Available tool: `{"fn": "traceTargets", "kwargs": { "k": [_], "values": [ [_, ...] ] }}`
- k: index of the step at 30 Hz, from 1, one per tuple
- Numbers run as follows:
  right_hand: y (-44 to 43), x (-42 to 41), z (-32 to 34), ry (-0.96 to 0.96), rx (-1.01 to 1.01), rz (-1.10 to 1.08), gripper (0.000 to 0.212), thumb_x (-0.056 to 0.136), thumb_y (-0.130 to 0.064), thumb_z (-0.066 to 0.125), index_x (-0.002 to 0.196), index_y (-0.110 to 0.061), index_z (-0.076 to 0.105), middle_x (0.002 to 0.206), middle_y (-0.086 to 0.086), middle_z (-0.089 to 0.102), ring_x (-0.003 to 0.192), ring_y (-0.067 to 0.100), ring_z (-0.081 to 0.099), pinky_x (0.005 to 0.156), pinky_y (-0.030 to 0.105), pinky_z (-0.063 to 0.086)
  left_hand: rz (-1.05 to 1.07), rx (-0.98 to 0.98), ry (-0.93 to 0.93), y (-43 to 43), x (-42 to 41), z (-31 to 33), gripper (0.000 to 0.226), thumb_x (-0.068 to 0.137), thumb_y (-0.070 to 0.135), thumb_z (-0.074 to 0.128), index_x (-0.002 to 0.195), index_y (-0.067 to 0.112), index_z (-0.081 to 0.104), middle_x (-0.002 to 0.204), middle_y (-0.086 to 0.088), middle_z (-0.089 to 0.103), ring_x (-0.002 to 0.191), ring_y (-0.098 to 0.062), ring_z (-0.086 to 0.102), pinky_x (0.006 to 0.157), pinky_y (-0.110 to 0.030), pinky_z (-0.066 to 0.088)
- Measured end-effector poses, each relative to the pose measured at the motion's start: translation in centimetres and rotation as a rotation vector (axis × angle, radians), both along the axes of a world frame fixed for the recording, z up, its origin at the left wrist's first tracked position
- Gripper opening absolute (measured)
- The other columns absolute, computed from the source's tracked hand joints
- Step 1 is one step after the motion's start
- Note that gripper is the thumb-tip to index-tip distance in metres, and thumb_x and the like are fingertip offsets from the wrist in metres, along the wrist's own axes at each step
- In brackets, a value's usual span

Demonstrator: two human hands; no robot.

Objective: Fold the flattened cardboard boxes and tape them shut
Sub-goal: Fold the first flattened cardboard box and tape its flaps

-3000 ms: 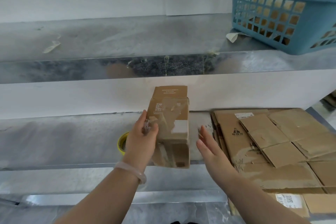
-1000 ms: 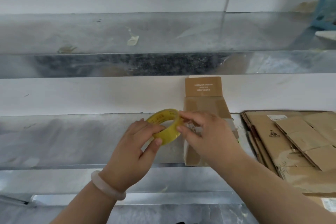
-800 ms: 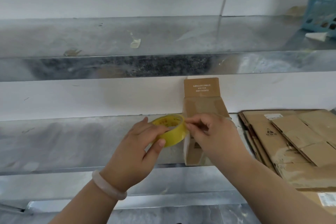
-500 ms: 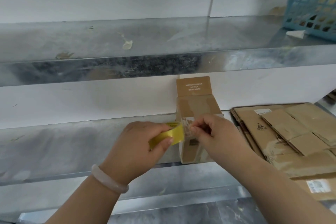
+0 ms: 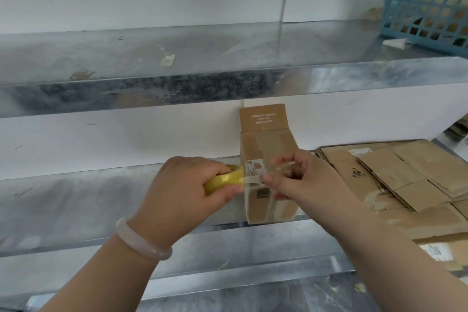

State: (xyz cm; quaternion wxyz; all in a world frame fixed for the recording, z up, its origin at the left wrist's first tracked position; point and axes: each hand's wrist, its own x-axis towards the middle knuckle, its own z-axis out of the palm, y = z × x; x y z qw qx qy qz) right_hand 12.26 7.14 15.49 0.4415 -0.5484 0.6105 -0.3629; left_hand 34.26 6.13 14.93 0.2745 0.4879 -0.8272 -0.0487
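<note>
The left hand (image 5: 182, 192) is curled round a yellow tape roll (image 5: 222, 178), thumb under it and fingers over the top. A pale bracelet (image 5: 141, 243) sits on that wrist. The right hand (image 5: 311, 185) pinches the free end of a clear tape strip (image 5: 253, 180) between thumb and fingertips. The short strip runs taut from the roll to that pinch.

Both hands are held just in front of the folded cardboard box (image 5: 268, 144). The right hand and the strip cover part of its near face. The box stands upright on the lower metal shelf (image 5: 76, 200), its far flap raised against the white wall. Old tape patches and a barcode label show on its near side.

To the right of the box, on the same shelf, lies a stack of flattened boxes (image 5: 405, 180), fanned out and overlapping.

Above, the upper metal shelf (image 5: 228, 48) carries a small scrap of tape (image 5: 167, 59). At its far right stands a blue basket (image 5: 428, 10), with a white paper scrap (image 5: 393, 42) beside its base.
</note>
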Motion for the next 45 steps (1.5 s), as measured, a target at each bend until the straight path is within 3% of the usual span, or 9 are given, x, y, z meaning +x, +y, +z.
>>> {"fn": "traceTargets", "kwargs": {
  "k": [3,8,12,19,22,26,31,35,45],
  "values": [
    [-0.1,-0.7,-0.2,0.123,-0.022,0.031,0.011,0.081,-0.037,0.075,0.090,-0.038,0.069,0.085,-0.004,0.073,0.074,0.006,0.071,0.073,0.022,0.056,-0.044,0.060,0.054,0.2,0.3,-0.4,0.038,0.082,0.066,0.045,0.080,0.033,0.064,0.065,0.015,0.058,0.064,-0.008,0.054,0.057,-0.024,0.040],
    [-0.1,-2.0,0.3,0.102,-0.052,0.027,0.006,0.086,-0.033,0.070,0.084,-0.028,0.073,0.081,-0.009,0.072,0.067,0.008,0.071,0.064,0.015,0.051,-0.239,0.503,0.505,0.0,1.9,-1.3,0.025,0.084,0.048,0.051,0.082,0.026,0.062,0.073,-0.004,0.056,0.067,-0.019,0.052,0.064,-0.032,0.040],
    [0.2,-2.5,0.1,0.088,-0.053,0.056,0.008,0.087,-0.032,0.069,0.084,-0.025,0.073,0.086,-0.006,0.074,0.074,0.010,0.072,0.078,0.031,0.057,-0.190,0.470,0.476,0.1,1.7,-2.0,0.025,0.083,0.051,0.053,0.080,0.028,0.061,0.068,0.002,0.056,0.062,-0.009,0.054,0.059,-0.030,0.046],
    [0.6,-3.8,-0.1,-0.067,-0.078,0.042,0.009,0.090,-0.016,0.067,0.084,-0.016,0.072,0.072,-0.001,0.075,0.069,0.011,0.073,0.064,0.016,0.056,0.090,0.217,0.055,0.3,1.0,-2.8,0.044,0.072,0.076,0.047,0.079,0.035,0.063,0.076,0.018,0.061,0.072,-0.007,0.058,0.057,-0.026,0.046],
    [0.4,-4.7,-0.1,-0.058,-0.124,0.001,0.010,0.089,-0.018,0.066,0.082,-0.018,0.073,0.071,-0.002,0.075,0.068,0.011,0.073,0.064,0.018,0.057,0.074,0.147,0.088,0.2,0.4,-3.2,0.046,0.075,0.077,0.046,0.076,0.034,0.062,0.071,0.015,0.060,0.069,-0.008,0.057,0.057,-0.029,0.047],
    [-0.4,-6.7,-0.2,-0.095,-0.129,-0.052,0.011,0.089,-0.017,0.066,0.082,-0.018,0.074,0.071,0.002,0.075,0.069,0.017,0.074,0.067,0.026,0.060,-0.038,0.125,0.213,0.2,0.6,-3.1,0.028,0.086,0.061,0.049,0.082,0.037,0.063,0.078,0.015,0.060,0.073,-0.008,0.058,0.062,-0.026,0.047],
    [-0.6,-8.1,-1.7,-0.119,-0.115,-0.104,0.012,0.089,-0.014,0.067,0.079,-0.017,0.074,0.070,0.004,0.074,0.065,0.018,0.073,0.061,0.020,0.058,0.157,-0.048,-0.140,-0.7,-0.2,-3.1,0.056,0.074,0.080,0.041,0.062,0.028,0.055,0.054,0.012,0.047,0.052,-0.010,0.048,0.059,-0.031,0.040],
    [-1.1,-9.2,-3.1,-0.146,-0.071,-0.137,0.008,0.091,-0.015,0.066,0.087,-0.013,0.073,0.071,0.005,0.074,0.066,0.016,0.073,0.057,0.016,0.055,0.135,-0.060,-0.197,-1.6,-0.3,-3.6,0.064,0.081,0.082,0.024,0.066,0.027,0.052,0.056,0.014,0.043,0.051,-0.010,0.045,0.064,-0.031,0.034],
    [-3.8,-9.4,-7.5,-0.356,0.110,-0.200,0.009,0.093,-0.010,0.064,0.096,-0.006,0.071,0.072,0.009,0.073,0.067,0.020,0.071,0.062,0.027,0.059,0.202,-0.018,-0.310,-3.8,-0.8,-5.4,0.063,0.080,0.079,0.022,0.063,0.026,0.052,0.055,0.010,0.045,0.050,-0.011,0.045,0.066,-0.031,0.034]
  ]
}}
